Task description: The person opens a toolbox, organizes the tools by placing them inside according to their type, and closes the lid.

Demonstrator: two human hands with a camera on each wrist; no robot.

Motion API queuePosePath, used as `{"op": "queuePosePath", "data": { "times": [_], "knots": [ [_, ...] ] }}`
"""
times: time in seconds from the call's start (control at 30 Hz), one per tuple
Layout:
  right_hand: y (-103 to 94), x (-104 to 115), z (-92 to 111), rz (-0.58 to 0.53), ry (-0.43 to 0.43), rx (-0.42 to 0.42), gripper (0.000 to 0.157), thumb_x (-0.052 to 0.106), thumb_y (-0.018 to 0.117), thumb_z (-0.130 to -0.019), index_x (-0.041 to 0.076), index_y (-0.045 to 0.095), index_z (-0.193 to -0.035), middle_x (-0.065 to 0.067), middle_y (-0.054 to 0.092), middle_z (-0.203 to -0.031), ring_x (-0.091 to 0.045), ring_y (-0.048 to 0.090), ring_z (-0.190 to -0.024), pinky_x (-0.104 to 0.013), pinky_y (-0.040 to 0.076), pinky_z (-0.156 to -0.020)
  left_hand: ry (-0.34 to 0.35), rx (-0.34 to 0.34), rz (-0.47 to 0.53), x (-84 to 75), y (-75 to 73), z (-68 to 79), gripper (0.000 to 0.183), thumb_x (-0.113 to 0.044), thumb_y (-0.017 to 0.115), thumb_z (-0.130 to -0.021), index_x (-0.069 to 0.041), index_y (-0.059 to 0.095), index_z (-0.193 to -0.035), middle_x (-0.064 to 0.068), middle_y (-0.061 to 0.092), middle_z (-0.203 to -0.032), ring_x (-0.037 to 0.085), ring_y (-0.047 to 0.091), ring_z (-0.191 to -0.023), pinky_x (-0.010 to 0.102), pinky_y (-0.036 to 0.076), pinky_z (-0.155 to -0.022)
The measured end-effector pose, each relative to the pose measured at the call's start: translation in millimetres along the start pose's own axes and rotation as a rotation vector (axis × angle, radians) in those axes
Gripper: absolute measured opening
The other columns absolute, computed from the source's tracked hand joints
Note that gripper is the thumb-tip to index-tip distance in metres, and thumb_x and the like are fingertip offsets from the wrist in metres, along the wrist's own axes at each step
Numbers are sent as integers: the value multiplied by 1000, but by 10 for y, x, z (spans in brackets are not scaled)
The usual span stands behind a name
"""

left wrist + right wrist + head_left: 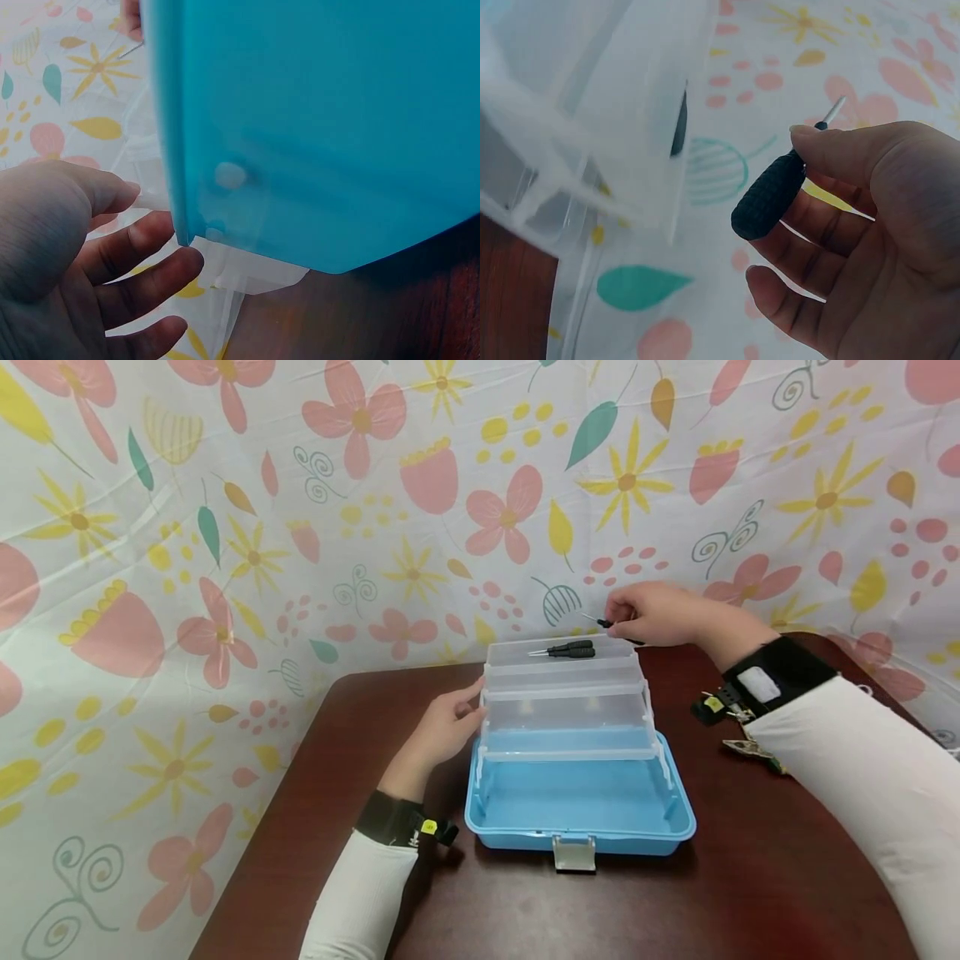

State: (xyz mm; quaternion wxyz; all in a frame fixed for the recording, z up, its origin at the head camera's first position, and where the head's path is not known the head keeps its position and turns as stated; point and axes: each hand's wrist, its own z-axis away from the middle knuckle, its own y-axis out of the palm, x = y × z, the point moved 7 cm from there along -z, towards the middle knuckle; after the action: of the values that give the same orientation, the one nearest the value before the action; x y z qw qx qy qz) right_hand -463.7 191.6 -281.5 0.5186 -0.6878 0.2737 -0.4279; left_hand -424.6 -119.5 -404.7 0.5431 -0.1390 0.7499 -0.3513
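A blue toolbox [577, 839] stands open on the table, its clear trays [570, 697] fanned out in tiers behind it. Two black-handled screwdrivers [572, 649] lie in the top tray. My right hand [660, 614] pinches another screwdriver [769, 195] by its black ribbed handle, above the top tray's right back corner; its metal shaft points away from the palm. At the trays' left side is my left hand [444, 727]. Its thumb and index finger [139, 240] pinch the edge of a clear tray, the other fingers loosely bent beside the blue wall.
The dark wooden table [360, 760] runs back to a flower-patterned cloth [420, 527]. A small patterned object [750, 747] lies on the right, partly covered by my right sleeve. A white latch [574, 856] hangs at the toolbox's front.
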Motion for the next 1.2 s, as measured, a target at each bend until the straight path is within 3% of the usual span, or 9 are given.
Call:
{"op": "queuePosePath", "data": {
  "times": [0.2, 0.57, 1.2],
  "knots": [
    [193, 194, -248, -20, -16, 74, 10, 19, 67, -97, 11, 67, -103, -8, 71, -100, -23, 63, -87, -43, 53, -82, -1, -6, -2, 2, -4, -1, 56, -31, 59, -105, -29, 42, -158, 16, 67, -79, 24, 57, -64, 35, 52, -60],
    [515, 381, -611, 35, -18, 130, 8, 17, 68, -95, 10, 68, -98, -9, 69, -97, -26, 60, -88, -43, 50, -82, 7, -4, -13, -3, -4, 8, 57, -32, 58, -105, -28, 42, -158, 10, 69, -80, 21, 61, -67, 34, 54, -61],
    [700, 321, -756, 83, 20, 149, 7, 15, 72, -91, 10, 75, -94, -8, 72, -98, -25, 61, -85, -41, 52, -80, 3, -4, -18, 7, 1, -5, 57, -32, 58, -105, -30, 40, -159, 4, 67, -78, 23, 61, -68, 35, 54, -61]
  ]
}}
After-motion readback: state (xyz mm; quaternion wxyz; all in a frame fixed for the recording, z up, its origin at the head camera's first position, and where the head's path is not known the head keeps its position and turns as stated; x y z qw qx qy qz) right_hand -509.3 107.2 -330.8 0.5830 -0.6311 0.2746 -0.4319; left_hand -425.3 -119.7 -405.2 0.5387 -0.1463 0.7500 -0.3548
